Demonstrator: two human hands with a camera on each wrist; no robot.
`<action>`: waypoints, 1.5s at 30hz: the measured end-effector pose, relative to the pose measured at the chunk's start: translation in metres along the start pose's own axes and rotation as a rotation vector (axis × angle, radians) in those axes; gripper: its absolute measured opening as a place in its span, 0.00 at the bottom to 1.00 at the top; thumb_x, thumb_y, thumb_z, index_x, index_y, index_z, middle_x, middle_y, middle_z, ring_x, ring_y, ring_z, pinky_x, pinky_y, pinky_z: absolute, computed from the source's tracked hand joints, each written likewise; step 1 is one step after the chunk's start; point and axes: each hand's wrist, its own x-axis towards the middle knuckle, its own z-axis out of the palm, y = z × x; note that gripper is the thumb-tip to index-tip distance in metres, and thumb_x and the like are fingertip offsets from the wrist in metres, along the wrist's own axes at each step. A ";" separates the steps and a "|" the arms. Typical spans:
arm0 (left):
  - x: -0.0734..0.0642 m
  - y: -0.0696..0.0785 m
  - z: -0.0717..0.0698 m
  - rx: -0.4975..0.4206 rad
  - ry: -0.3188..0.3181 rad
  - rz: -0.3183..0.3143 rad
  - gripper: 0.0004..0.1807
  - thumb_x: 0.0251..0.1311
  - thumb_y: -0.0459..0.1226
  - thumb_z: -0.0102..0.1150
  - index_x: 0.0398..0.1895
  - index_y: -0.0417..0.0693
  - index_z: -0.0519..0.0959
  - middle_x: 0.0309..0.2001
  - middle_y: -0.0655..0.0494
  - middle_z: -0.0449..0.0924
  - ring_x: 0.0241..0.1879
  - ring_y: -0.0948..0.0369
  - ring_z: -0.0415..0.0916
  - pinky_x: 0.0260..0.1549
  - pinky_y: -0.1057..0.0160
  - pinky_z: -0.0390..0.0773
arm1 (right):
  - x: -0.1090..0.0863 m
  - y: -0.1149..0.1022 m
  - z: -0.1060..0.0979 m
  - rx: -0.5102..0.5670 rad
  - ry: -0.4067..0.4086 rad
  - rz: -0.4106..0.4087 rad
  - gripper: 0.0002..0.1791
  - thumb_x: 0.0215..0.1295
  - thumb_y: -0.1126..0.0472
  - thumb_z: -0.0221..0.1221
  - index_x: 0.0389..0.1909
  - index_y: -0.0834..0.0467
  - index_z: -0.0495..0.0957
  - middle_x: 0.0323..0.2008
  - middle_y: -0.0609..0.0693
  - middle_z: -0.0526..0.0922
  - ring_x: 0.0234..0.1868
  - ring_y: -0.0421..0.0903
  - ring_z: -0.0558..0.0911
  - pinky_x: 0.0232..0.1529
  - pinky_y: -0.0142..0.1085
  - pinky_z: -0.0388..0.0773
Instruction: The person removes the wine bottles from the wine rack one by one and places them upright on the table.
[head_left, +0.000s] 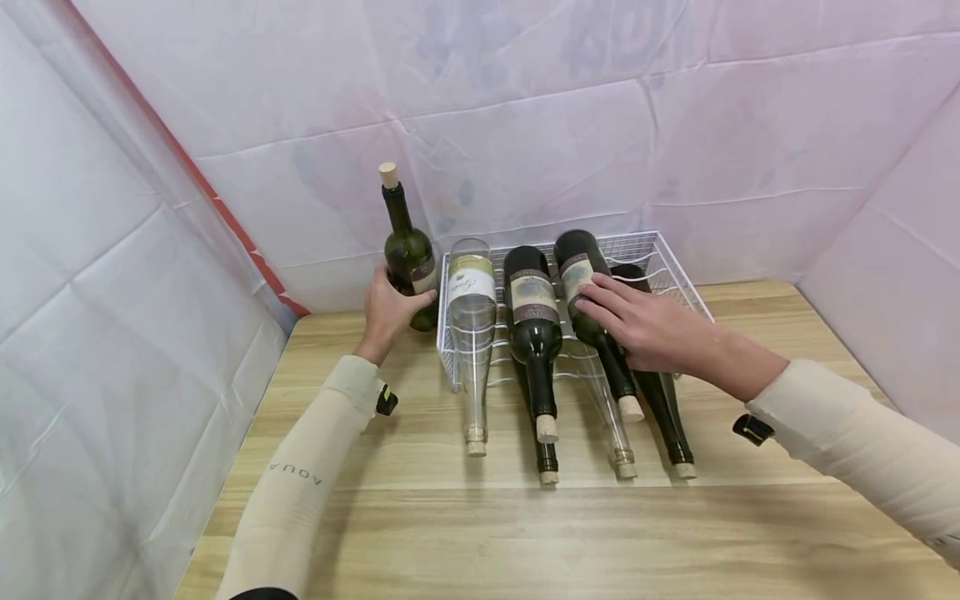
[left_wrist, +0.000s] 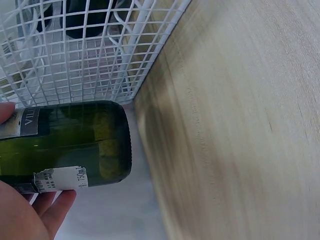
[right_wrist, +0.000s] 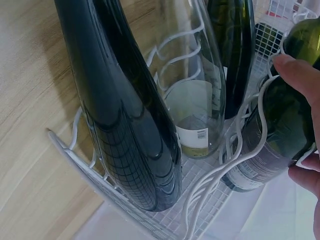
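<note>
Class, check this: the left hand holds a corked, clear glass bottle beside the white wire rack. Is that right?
Not clear glass: the head view shows the left hand holding a corked, green glass bottle beside the white wire rack.

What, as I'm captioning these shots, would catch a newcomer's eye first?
Probably the white rack of corked bottles in the middle, their necks toward the viewer. Then the green bottle, held upright left of the rack by the left hand. Just right of the rack's middle, the right hand grips a dark bottle.
</note>
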 end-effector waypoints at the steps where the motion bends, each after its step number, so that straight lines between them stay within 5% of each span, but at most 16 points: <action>1: 0.000 -0.001 0.001 -0.006 -0.001 -0.002 0.47 0.43 0.47 0.82 0.65 0.36 0.70 0.58 0.39 0.82 0.57 0.44 0.80 0.60 0.45 0.79 | 0.000 0.000 0.001 -0.013 0.006 -0.010 0.47 0.30 0.73 0.64 0.64 0.74 0.72 0.64 0.72 0.77 0.65 0.71 0.77 0.58 0.55 0.83; 9: 0.000 -0.005 0.004 -0.040 -0.019 -0.027 0.49 0.44 0.45 0.82 0.68 0.35 0.67 0.62 0.39 0.80 0.61 0.45 0.78 0.63 0.46 0.77 | -0.001 -0.001 0.004 -0.062 0.022 -0.043 0.43 0.37 0.74 0.51 0.65 0.78 0.69 0.64 0.75 0.76 0.65 0.72 0.78 0.57 0.54 0.83; 15: 0.000 -0.006 0.006 -0.058 -0.023 -0.034 0.50 0.45 0.44 0.81 0.69 0.34 0.66 0.63 0.38 0.79 0.62 0.44 0.77 0.65 0.45 0.76 | 0.001 -0.002 0.002 -0.059 0.016 -0.040 0.43 0.37 0.75 0.51 0.65 0.78 0.69 0.64 0.75 0.76 0.65 0.72 0.78 0.56 0.54 0.84; 24: -0.001 -0.009 0.010 -0.131 -0.029 -0.008 0.51 0.45 0.43 0.82 0.71 0.35 0.66 0.63 0.38 0.78 0.63 0.46 0.77 0.68 0.48 0.75 | 0.002 -0.003 0.004 -0.051 0.047 -0.028 0.36 0.57 0.72 0.30 0.63 0.77 0.71 0.62 0.75 0.78 0.64 0.72 0.78 0.57 0.55 0.83; 33: -0.001 -0.013 0.015 -0.067 0.029 0.034 0.41 0.42 0.44 0.83 0.60 0.37 0.75 0.58 0.39 0.78 0.58 0.46 0.75 0.65 0.45 0.74 | 0.003 -0.004 0.005 -0.030 0.047 -0.027 0.38 0.44 0.78 0.48 0.64 0.77 0.71 0.64 0.74 0.77 0.65 0.72 0.78 0.57 0.55 0.83; 39: -0.002 -0.015 0.018 -0.069 0.031 0.046 0.37 0.43 0.40 0.82 0.58 0.37 0.76 0.57 0.39 0.77 0.57 0.47 0.74 0.64 0.46 0.73 | 0.003 -0.002 0.006 -0.028 0.050 -0.026 0.35 0.52 0.76 0.40 0.64 0.76 0.72 0.63 0.73 0.78 0.65 0.71 0.78 0.54 0.52 0.85; 45: -0.003 -0.015 0.020 -0.057 0.027 0.040 0.36 0.44 0.39 0.81 0.58 0.38 0.76 0.58 0.39 0.76 0.58 0.47 0.73 0.65 0.46 0.72 | 0.004 -0.003 0.005 -0.014 0.063 -0.028 0.40 0.39 0.79 0.53 0.64 0.76 0.72 0.63 0.73 0.78 0.64 0.71 0.79 0.53 0.52 0.86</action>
